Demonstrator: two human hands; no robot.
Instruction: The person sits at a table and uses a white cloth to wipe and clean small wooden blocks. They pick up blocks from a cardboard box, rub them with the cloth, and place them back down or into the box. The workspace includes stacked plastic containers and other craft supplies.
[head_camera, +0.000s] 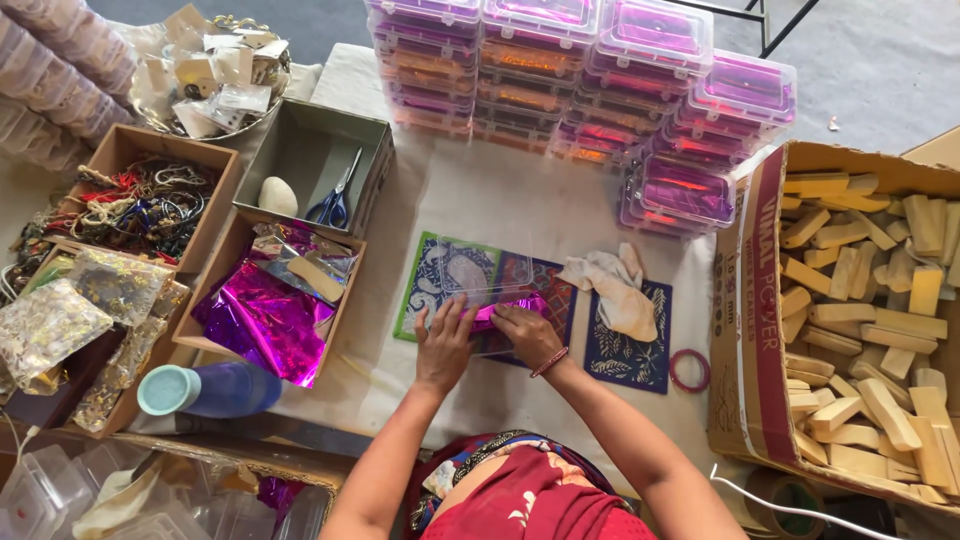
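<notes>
Clear box (487, 280), lid raised, is pressed by left hand (443, 345) and right hand (527, 333), fingers flat on pink foil (497, 313).

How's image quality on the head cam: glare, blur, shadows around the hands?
Head view: even, soft daylight with only faint shadows; left hand and right hand are reasonably sharp, no obvious motion blur. The open clear box under them is hard to outline, washed out by its transparency. Glare on the crumpled magenta foil and the stacked clear boxes. Wide-angle bending shows at the frame edges.
</notes>
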